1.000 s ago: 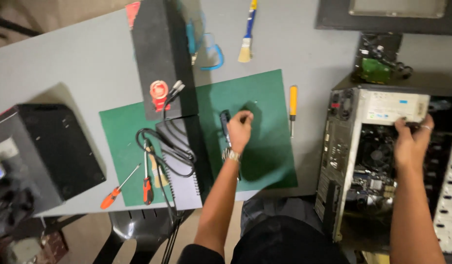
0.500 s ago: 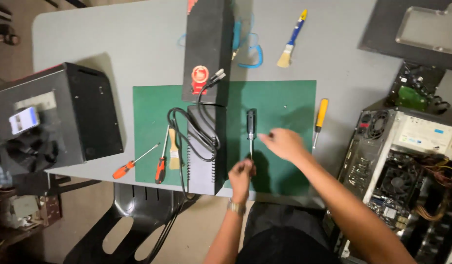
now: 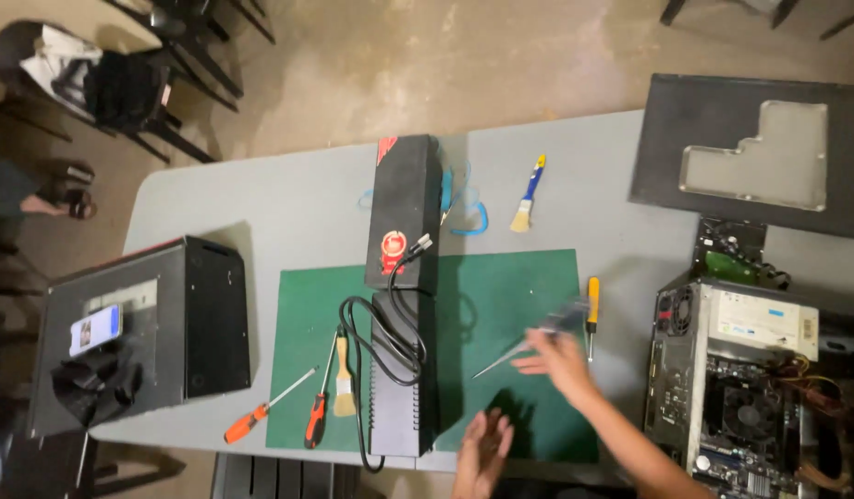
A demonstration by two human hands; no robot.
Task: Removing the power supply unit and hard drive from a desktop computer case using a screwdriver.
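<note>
Head view, screwdriver (image 3: 529, 340) in right hand (image 3: 561, 362) grip, blurred

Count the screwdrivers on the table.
4. Two orange-handled screwdrivers at the mat's left: one, another. A yellow-handled screwdriver by the mat's right edge. A blurred fourth in the right hand. More may be hidden.

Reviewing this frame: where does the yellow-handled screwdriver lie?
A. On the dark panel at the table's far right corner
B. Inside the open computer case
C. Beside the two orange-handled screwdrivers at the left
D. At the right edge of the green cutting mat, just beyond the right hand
D: the yellow-handled screwdriver lies at the right edge of the green cutting mat, just past the blurred right hand.
</note>
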